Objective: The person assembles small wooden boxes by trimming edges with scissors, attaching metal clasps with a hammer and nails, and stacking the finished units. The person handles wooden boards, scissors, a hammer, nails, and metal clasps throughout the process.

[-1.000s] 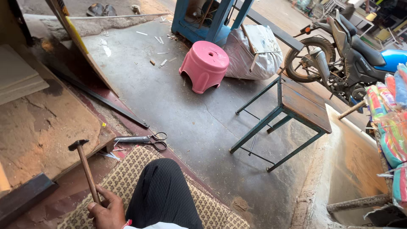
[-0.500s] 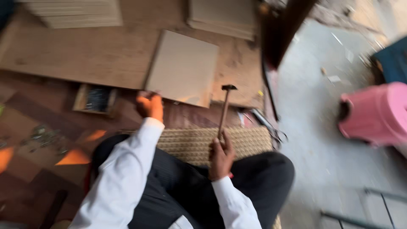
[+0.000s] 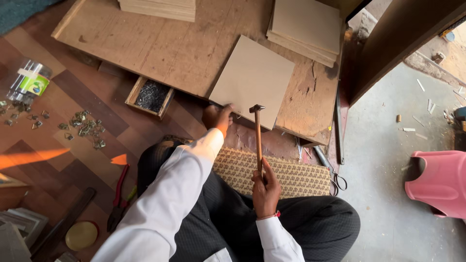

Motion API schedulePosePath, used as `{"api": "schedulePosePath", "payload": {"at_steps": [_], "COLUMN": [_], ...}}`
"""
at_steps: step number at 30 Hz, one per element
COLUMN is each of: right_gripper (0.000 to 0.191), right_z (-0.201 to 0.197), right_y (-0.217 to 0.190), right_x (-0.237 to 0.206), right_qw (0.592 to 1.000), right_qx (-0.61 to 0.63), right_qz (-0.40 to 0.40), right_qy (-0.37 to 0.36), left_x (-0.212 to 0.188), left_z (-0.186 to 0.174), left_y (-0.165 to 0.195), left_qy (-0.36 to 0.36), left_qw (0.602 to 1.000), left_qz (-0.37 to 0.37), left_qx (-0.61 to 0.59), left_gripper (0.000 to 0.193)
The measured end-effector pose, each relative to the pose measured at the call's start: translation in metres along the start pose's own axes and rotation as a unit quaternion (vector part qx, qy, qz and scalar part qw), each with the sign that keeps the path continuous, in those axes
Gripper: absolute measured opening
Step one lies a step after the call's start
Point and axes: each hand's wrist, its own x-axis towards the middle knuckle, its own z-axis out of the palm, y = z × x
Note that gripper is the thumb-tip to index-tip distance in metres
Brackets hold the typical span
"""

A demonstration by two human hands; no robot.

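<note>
My right hand (image 3: 265, 188) grips the wooden handle of a small hammer (image 3: 257, 132), its metal head pointing up near the lower edge of a square beige board (image 3: 253, 80). My left hand (image 3: 217, 117) rests on that board's lower left corner, fingers curled at the edge. The board lies tilted on a large plywood sheet (image 3: 160, 46). I sit cross-legged in dark trousers on a woven mat (image 3: 291, 177).
A small wooden box of nails (image 3: 151, 96) sits under the plywood's edge. Scattered brass fittings (image 3: 85, 128) and a plastic jar (image 3: 29, 80) lie left. Red-handled pliers (image 3: 118, 196), scissors (image 3: 332, 174), stacked boards (image 3: 306, 29) and a pink stool (image 3: 437, 182) surround me.
The view swung from the concrete yard and metal table back to the plywood work area. My left hand came onto the square board; the hammer stays upright in my right hand.
</note>
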Motion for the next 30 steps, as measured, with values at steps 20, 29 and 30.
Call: {"api": "schedulePosePath", "payload": {"at_steps": [20, 29, 30], "right_gripper": [0.044, 0.042, 0.043], "right_z": [0.006, 0.005, 0.003], "right_y": [-0.012, -0.019, -0.019], "right_x": [-0.005, -0.003, -0.004], "right_qw": [0.966, 0.959, 0.945], "right_qx": [-0.159, -0.179, -0.159], "right_qz": [-0.19, -0.201, -0.264], "right_qy": [0.078, 0.085, 0.109], "left_x": [-0.005, -0.006, -0.008], "left_z": [0.002, -0.004, -0.006], "left_y": [0.008, -0.005, -0.004], "left_qy": [0.034, 0.043, 0.056], "left_qw": [0.998, 0.999, 0.998], "left_qz": [0.042, 0.015, 0.033], "left_qx": [-0.014, 0.009, 0.024], "left_gripper": [0.034, 0.034, 0.034]}}
